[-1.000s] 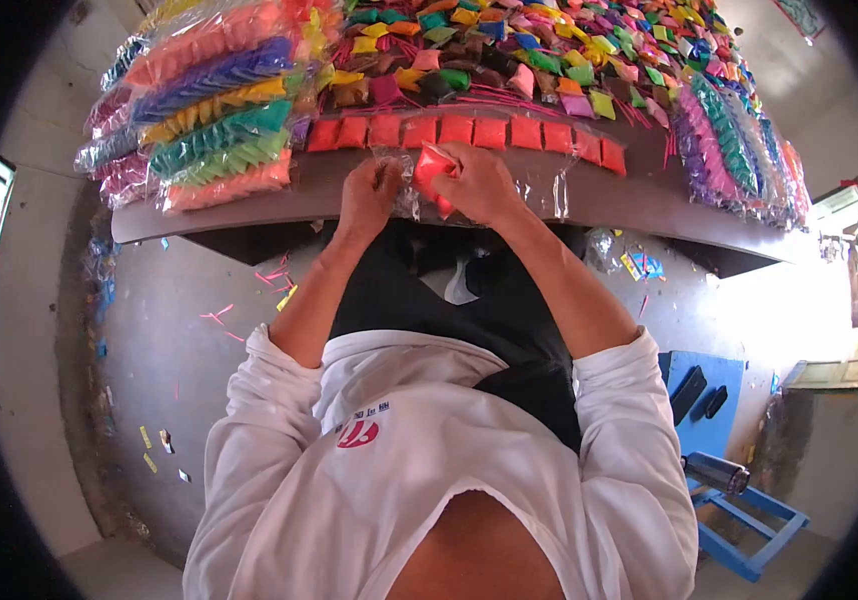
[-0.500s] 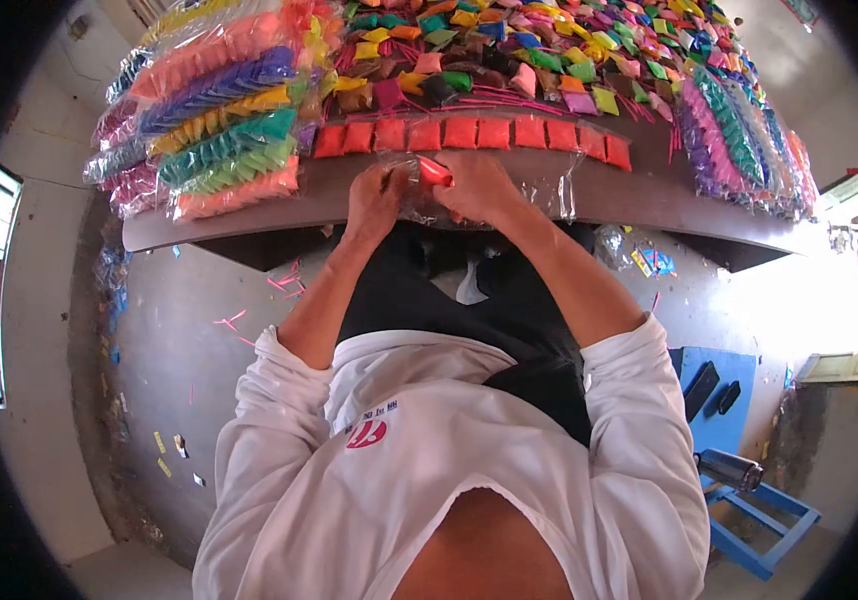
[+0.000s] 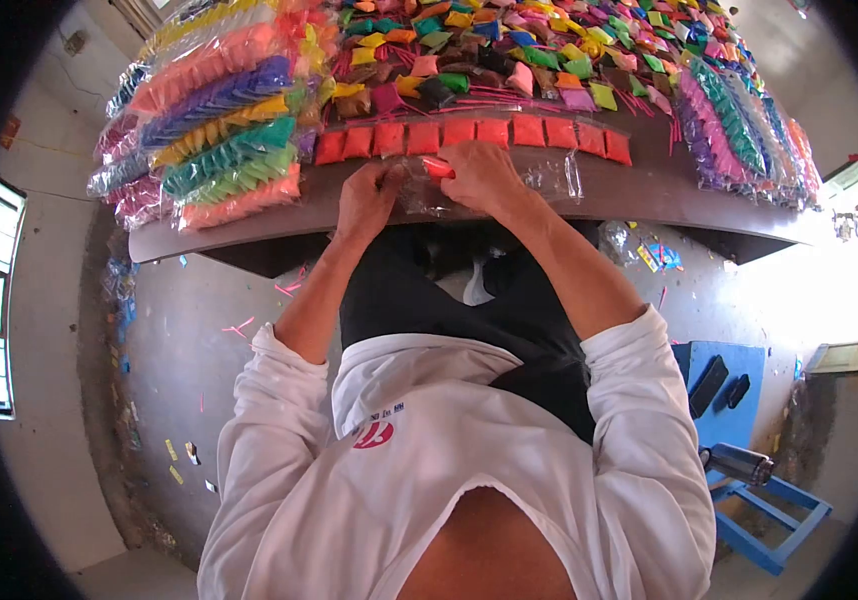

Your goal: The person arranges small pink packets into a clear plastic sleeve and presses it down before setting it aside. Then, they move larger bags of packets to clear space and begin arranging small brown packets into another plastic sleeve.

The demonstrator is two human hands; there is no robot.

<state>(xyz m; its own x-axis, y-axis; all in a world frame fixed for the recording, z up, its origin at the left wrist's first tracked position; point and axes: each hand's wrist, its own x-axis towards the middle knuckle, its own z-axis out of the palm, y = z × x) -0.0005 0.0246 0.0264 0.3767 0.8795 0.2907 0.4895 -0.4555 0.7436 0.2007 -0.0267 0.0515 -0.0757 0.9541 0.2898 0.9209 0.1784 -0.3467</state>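
My left hand is closed, pinching the edge of a clear plastic bag close to the table's front edge. Across from it, my right hand curls its fingers round a small red packet at the bag's mouth. Part of that packet is hidden under the fingers. The bag's clear film spreads out beneath and to the right of the right hand. Just beyond both hands, several red packets lie side by side in a long row.
On the left of the dark table rises a stack of bagged packets in many colours. More filled bags lie at the right. Loose coloured packets and pink sticks cover the back. A blue stool stands right, behind me.
Both hands stay close together at the bag. My right hand has shifted slightly up and over the red packet, so less of it shows. The camera view has tilted a little.
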